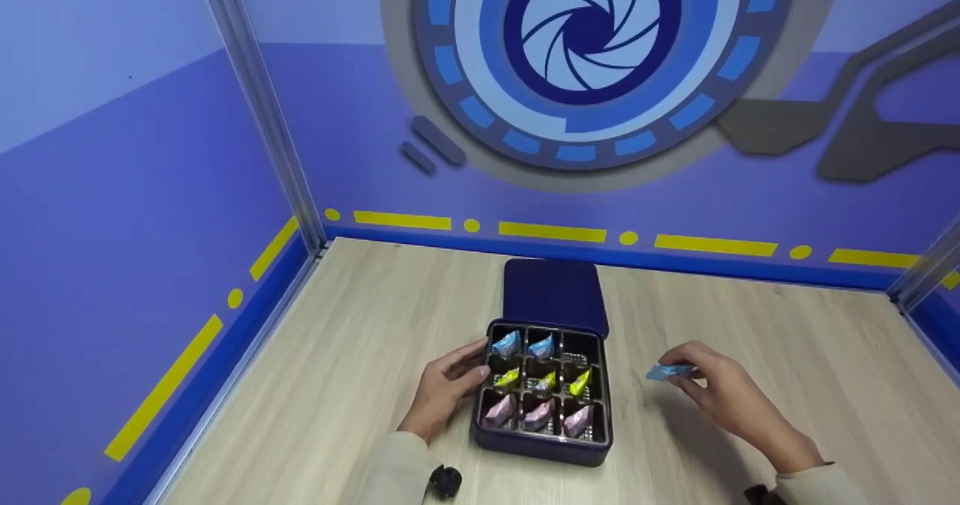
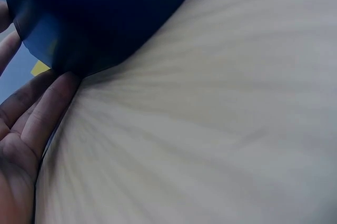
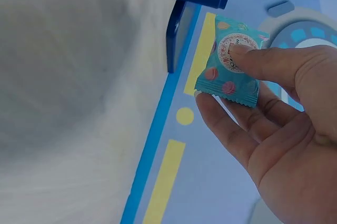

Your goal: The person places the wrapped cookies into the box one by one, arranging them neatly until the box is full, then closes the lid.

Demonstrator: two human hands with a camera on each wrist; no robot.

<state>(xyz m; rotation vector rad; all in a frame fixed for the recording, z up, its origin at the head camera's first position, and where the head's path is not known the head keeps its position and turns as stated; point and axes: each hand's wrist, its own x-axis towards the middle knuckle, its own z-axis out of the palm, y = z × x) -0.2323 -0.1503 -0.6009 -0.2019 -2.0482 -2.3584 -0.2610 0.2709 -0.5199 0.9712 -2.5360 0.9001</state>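
Note:
A dark blue box [image 1: 541,449] sits on the table, its inside split into three rows of compartments. Blue wrapped candies [image 1: 541,347] stand in the back row's left and middle compartments; the back right one holds none. Yellow wrapped candies [image 1: 580,383] fill the middle row, pink ones [image 1: 538,416] the front row. My left hand [image 1: 442,389] rests against the box's left side, fingers straight and thumb at the rim. Right of the box, my right hand [image 1: 724,389] pinches a blue wrapped candy [image 3: 231,66] between thumb and fingers, above the table.
The box's dark blue lid [image 1: 553,295] lies behind it, near the back wall [image 1: 345,137]. A side wall [image 1: 112,227] with yellow marks bounds the wood-grain table [image 1: 360,325] on the left. Small black objects [image 1: 446,481] show by both sleeves.

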